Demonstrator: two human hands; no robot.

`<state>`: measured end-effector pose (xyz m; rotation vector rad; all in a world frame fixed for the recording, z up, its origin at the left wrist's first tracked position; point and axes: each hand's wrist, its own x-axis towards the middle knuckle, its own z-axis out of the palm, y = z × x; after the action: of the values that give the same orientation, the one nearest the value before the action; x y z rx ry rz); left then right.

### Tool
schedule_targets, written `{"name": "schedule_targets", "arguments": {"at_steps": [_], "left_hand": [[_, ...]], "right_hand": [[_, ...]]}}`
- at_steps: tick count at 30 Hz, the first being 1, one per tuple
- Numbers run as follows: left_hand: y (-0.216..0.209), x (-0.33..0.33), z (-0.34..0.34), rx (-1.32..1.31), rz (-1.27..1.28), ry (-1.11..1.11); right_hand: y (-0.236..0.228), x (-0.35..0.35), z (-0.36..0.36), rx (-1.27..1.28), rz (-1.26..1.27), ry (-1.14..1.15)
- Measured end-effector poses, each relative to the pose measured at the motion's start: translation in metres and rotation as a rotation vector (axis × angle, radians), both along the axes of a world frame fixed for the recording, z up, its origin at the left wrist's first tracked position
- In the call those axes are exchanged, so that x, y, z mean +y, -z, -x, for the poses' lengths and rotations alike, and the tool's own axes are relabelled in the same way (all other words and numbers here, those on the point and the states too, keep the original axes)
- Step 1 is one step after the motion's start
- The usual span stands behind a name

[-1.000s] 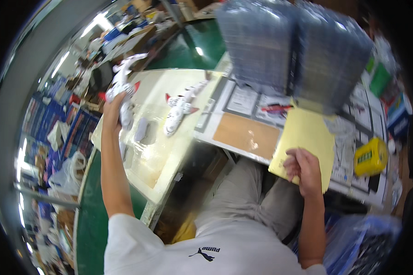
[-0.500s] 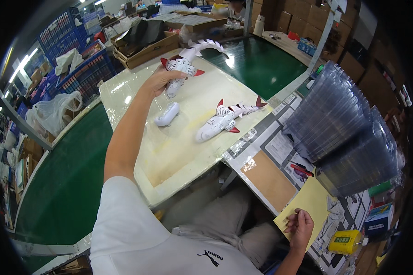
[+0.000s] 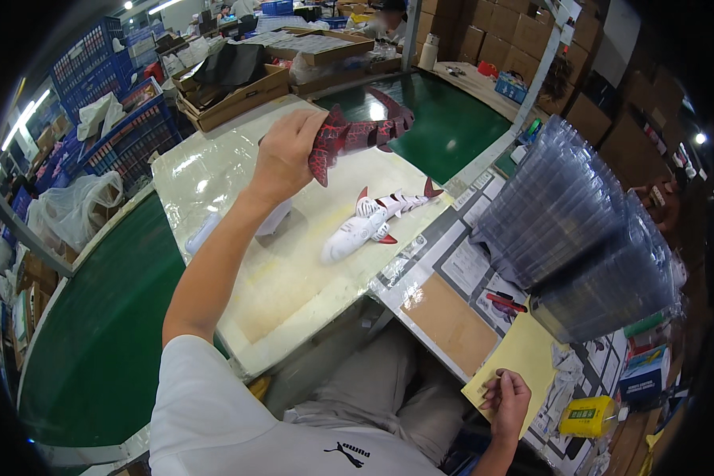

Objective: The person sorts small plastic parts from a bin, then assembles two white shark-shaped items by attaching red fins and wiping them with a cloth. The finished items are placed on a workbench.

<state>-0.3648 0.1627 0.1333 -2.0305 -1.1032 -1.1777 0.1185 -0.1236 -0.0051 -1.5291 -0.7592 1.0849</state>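
My left hand [image 3: 287, 155] is closed round the front of a jointed toy shark [image 3: 355, 136] above the cream board [image 3: 270, 293], its red-and-black patterned back showing and its tail pointing right. Another toy shark [image 3: 365, 228] lies on the board, white belly up, with red fins and a segmented tail. By my left forearm are a white rounded piece [image 3: 274, 217], partly hidden, and a second white piece [image 3: 201, 235]. At the lower right, my right hand [image 3: 509, 401] is curled over a yellow sheet [image 3: 531, 349]; whether its fingers hold something small cannot be made out.
Tall stacks of clear plastic trays [image 3: 563, 210] stand at the right. Pens [image 3: 505, 301] and a yellow bottle [image 3: 589, 416] are near them. Beyond the board are a green surface [image 3: 460, 111], an open carton [image 3: 238, 95] and blue crates [image 3: 131, 127]. Another person [image 3: 389, 24] is at the back.
My left hand has turned the held toy shark from its white belly side to its dark red back. A second white piece now shows left of my forearm. My right hand stays curled.
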Motion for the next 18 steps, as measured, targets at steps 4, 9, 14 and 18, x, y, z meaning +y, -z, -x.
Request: {"name": "schedule_targets", "arguments": {"at_steps": [4,9,14,18], "left_hand": [[-0.008,-0.016,-0.012,0.093,-0.084,-0.069],[-0.017,-0.029,-0.026,0.265,-0.312,-0.113],[-0.019,-0.044,-0.047,0.296,-0.371,-0.019],[-0.016,-0.063,-0.073,0.285,-0.289,0.069]], "right_hand": [[-0.003,-0.006,-0.001,0.010,-0.034,-0.004],[-0.016,-0.017,0.000,-0.004,-0.073,-0.025],[-0.031,-0.017,0.009,-0.027,-0.085,-0.060],[-0.041,-0.016,0.022,-0.052,-0.166,-0.183]]}}
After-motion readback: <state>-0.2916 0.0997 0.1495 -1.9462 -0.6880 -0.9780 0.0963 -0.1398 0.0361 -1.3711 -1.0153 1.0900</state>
